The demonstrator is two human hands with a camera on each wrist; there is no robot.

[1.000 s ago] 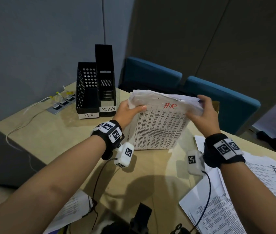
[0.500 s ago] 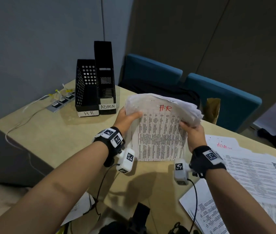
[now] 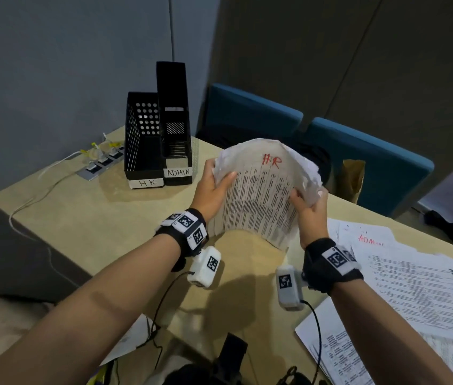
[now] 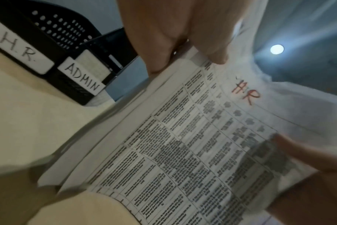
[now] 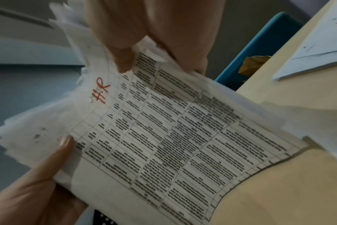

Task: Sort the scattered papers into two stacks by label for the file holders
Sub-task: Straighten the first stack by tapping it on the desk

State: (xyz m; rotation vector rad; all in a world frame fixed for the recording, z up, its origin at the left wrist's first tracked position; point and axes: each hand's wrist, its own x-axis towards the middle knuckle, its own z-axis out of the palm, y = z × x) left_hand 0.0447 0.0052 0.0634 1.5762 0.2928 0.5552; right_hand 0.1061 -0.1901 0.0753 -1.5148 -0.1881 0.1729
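A stack of printed papers marked "HR" in red (image 3: 261, 195) (image 4: 192, 144) (image 5: 173, 137) stands on its lower edge on the table, bowed into an arch. My left hand (image 3: 214, 187) (image 4: 175, 38) grips its left edge, thumb on the front sheet. My right hand (image 3: 307, 207) (image 5: 154, 38) grips its right edge. Two black file holders stand at the back left: the one labelled "H.R." (image 3: 142, 143) (image 4: 23, 50) and, beside it, the taller one labelled "ADMIN" (image 3: 174, 126) (image 4: 83, 80). Papers marked "ADMIN" (image 3: 419, 284) lie spread on the right of the table.
The beige table (image 3: 86, 218) ends at a grey wall on the left, with a power strip (image 3: 100, 165) and cables near it. Two blue chairs (image 3: 369, 165) stand behind the table, and a brown paper bag (image 3: 353, 179) on one. More sheets lie at the lower right (image 3: 339, 354).
Both hands have drawn closer together, so the HR stack now bows upward more. The right hand has slid down from the top right corner to the right edge.
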